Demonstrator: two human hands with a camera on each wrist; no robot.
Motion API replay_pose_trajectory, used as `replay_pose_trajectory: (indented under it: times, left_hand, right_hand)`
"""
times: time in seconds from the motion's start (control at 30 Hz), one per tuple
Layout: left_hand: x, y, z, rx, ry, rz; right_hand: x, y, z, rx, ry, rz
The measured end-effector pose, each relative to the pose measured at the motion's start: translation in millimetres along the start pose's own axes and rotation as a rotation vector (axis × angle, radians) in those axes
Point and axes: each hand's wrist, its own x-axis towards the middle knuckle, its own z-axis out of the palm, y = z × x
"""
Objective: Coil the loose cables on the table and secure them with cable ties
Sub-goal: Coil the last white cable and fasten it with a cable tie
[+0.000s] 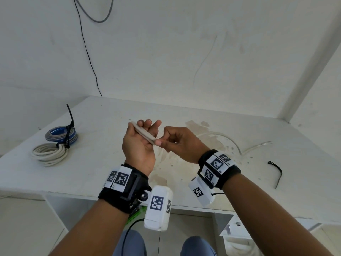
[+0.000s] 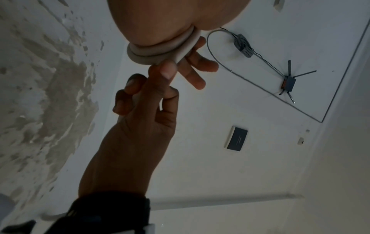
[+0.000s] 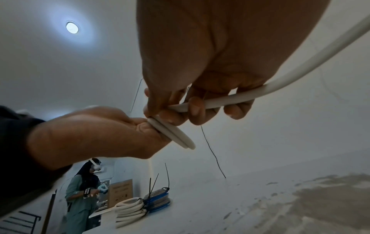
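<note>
Above the counter (image 1: 184, 115), the left hand (image 1: 140, 143) has white cable (image 1: 144, 134) looped round it (two turns); the right hand (image 1: 181, 143) pinches the strand.

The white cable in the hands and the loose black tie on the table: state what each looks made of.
White cable: likely matte plastic or rubber sheathing, since it bends into smooth loops round the left hand without kinking, fed by the right hand. Black tie: probably thin, slightly glossy nylon, a flat strip holding a springy curve on the table.
</note>
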Motion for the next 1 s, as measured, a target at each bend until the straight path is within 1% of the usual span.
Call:
replay_pose_trajectory:
  times: [0.07, 0.27, 0.43, 0.6, 0.7, 0.73, 0.8, 0.87, 0.93, 1.0]
  left_hand:
    - [0.8, 0.0, -0.2, -0.018, -0.009, 0.008]
    - [2.7, 5.8, 0.2, -0.051, -0.127, -0.004]
    - [2.6, 6.1, 0.3, -0.143, -0.187, -0.028]
    - [1.8, 6.1, -3.6, -0.149, -0.21, -0.098]
    - [2.7, 9.0, -8.7, -0.089, -0.26, -0.197]
    - [2.4, 11.8, -10.7, -0.068, -0.277, -0.23]
    - [1.8, 20.2, -14.0, -0.02, -0.303, -0.292]
    - [-1.3, 30.6, -17.3, 0.043, -0.329, -0.366]
    - [-5.3, 37.5, -19.5, 0.11, -0.35, -0.429]
    - [-9.2, 38.3, -20.1, 0.178, -0.365, -0.476]
  right_hand:
    - [0.6, 1.2, -1.3, 0.018, -0.015, 0.024]
    - [1.1, 13.3, -14.7, 0.022, 0.019, 0.098]
    - [2.6, 12.9, -16.9, 0.001, -0.06, 0.14]
    - [5.4, 15.1, -23.2, -0.046, -0.104, 0.172]
    - [8.3, 14.7, -27.6, -0.115, -0.116, 0.184]
    - [9.7, 15.2, -29.4, -0.16, -0.105, 0.177]
    - [11.2, 18.3, -39.3, -0.33, -0.062, 0.164]
    - [10.4, 27.6, -58.3, -0.471, 0.023, 0.186]
    - [9.0, 35.8, -77.7, -0.481, 0.113, 0.221]
    - [10.7, 35.3, -86.2, -0.483, 0.149, 0.228]
